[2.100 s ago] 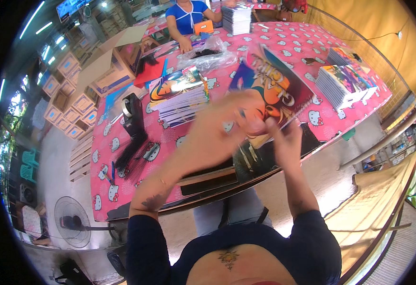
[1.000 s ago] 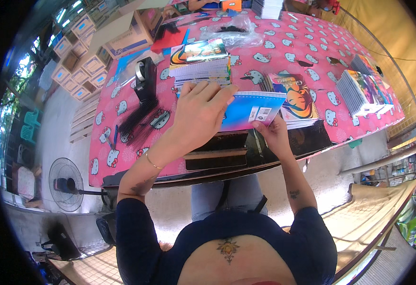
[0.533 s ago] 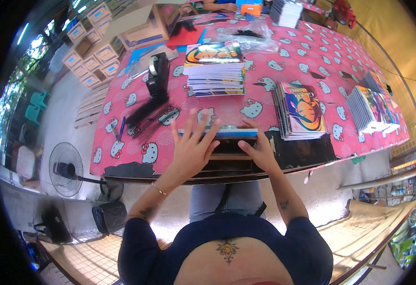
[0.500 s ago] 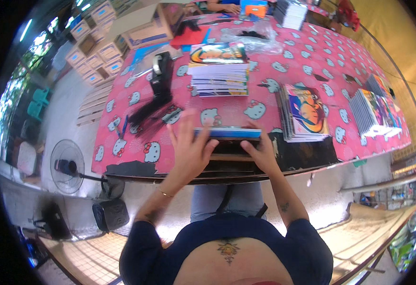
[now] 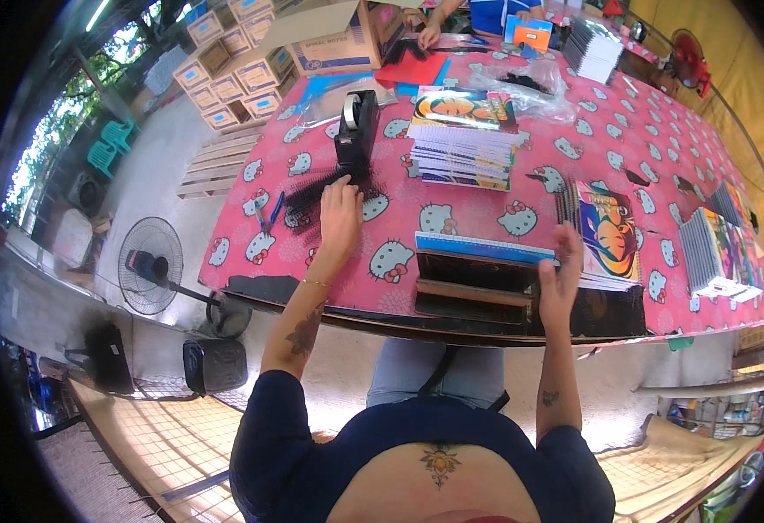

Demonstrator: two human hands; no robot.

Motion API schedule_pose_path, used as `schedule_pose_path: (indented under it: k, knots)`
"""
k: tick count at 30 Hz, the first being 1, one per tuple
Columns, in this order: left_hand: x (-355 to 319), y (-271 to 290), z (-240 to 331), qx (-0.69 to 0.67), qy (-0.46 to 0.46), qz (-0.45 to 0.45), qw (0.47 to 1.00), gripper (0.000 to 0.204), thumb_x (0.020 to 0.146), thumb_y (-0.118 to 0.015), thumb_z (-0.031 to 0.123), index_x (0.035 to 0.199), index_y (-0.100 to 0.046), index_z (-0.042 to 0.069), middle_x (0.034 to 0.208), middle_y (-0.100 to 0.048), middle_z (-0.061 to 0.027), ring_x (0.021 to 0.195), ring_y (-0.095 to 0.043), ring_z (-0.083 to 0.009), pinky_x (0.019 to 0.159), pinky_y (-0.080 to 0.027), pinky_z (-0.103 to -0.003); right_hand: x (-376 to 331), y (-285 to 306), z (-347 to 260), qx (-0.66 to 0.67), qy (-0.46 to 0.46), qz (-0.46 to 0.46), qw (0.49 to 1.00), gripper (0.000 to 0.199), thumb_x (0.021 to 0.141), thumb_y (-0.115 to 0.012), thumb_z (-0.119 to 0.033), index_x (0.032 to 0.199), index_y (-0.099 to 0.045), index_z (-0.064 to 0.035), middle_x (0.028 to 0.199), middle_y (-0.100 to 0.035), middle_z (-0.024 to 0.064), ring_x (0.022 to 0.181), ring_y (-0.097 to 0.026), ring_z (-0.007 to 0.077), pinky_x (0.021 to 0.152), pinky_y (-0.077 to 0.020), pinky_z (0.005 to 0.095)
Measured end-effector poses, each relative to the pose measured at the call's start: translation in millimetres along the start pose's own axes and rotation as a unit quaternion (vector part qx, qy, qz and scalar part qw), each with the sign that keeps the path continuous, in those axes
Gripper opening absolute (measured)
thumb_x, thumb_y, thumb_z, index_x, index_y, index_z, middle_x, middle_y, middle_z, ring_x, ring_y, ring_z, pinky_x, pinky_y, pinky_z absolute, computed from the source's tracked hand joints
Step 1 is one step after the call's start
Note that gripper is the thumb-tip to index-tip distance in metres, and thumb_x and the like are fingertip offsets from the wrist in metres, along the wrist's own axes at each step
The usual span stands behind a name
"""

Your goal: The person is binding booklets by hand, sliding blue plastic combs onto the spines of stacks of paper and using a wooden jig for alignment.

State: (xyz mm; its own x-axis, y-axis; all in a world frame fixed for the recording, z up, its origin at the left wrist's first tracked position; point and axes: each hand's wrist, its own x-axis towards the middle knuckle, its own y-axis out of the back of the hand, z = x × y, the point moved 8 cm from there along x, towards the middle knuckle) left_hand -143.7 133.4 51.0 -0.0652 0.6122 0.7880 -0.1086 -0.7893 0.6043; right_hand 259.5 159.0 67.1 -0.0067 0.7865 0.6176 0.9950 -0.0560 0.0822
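My left hand reaches forward to a loose pile of black spiral binding coils. Its fingers are stretched out, with the tips at the coils, and no coil shows lifted in them. My right hand is open, thumb and fingers apart, at the right end of a blue strip-like edge with a row of small marks. That edge lies along the back of a dark wooden holder at the table's front. Right of this hand lies a stack of spiral notebooks with colourful covers.
A black tape dispenser stands behind the coils; pens lie left of them. A tall notebook stack sits mid-table, more notebooks far right. Boxes and a co-worker's hand are beyond. A floor fan stands left.
My left hand has left the wooden holder and moved left and forward to the coils. My right hand remains by the holder's right end. The view has shifted, so the table sits farther right.
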Motion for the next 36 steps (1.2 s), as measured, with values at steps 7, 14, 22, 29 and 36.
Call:
schedule_pose_path:
  k: [7,14,22,29,36]
  knots:
    - [10.4,66.8,99.0,-0.334,0.08,-0.096,0.934,0.02,0.092,-0.066,0.005,0.112,-0.069,0.0,0.095,-0.066,-0.0168,0.072,-0.068,-0.0227,0.06,-0.052,-0.033,15.8,-119.1,-116.7,-0.238,0.219,-0.201,0.925,0.024,0.088,-0.07,-0.021,0.109,-0.071,-0.0101,0.111,-0.066,0.0108,0.101,-0.063,0.0311,0.091,-0.0456,0.0435]
    - [-2.7,83.6,110.8,-0.346,0.159,-0.106,0.919,0.016,0.091,-0.071,0.009,0.103,-0.073,0.0,0.086,-0.066,-0.0105,0.064,-0.066,-0.0148,0.055,-0.051,-0.028,17.0,-152.3,-79.8,-0.212,0.175,-0.239,0.931,0.011,0.088,-0.068,-0.017,0.095,-0.069,-0.0093,0.083,-0.068,0.0089,0.079,-0.067,0.0305,0.068,-0.0519,0.0417]
    - [18.0,75.7,109.2,-0.258,0.055,-0.118,0.957,0.017,0.09,-0.073,0.015,0.098,-0.069,0.001,0.078,-0.062,-0.0118,0.065,-0.059,-0.0255,0.058,-0.045,-0.034,16.9,-150.7,-80.4,-0.203,0.174,-0.257,0.929,0.014,0.088,-0.068,-0.02,0.099,-0.069,-0.0103,0.084,-0.068,0.0077,0.078,-0.066,0.0306,0.069,-0.0517,0.0421]
    - [28.0,57.4,120.6,-0.2,-0.073,-0.241,0.947,0.042,0.087,-0.072,0.03,0.119,-0.061,0.005,0.116,-0.059,-0.0156,0.101,-0.06,-0.0343,0.08,-0.047,-0.046,21.9,-124.3,-83.3,-0.273,0.185,-0.25,0.91,0.017,0.089,-0.067,-0.018,0.103,-0.069,-0.0117,0.089,-0.07,0.0065,0.08,-0.068,0.0313,0.072,-0.0513,0.0422]
    - [-67.4,26.7,161.4,-0.013,-0.094,-0.21,0.973,0.087,0.095,-0.049,0.057,0.151,-0.03,-0.007,0.16,-0.026,-0.0271,0.15,-0.022,-0.0432,0.113,-0.007,-0.07,23.3,-127.4,-71.6,-0.242,0.127,-0.274,0.922,0.017,0.087,-0.067,-0.019,0.103,-0.07,-0.0115,0.095,-0.072,0.0081,0.077,-0.068,0.0344,0.066,-0.0518,0.0446]
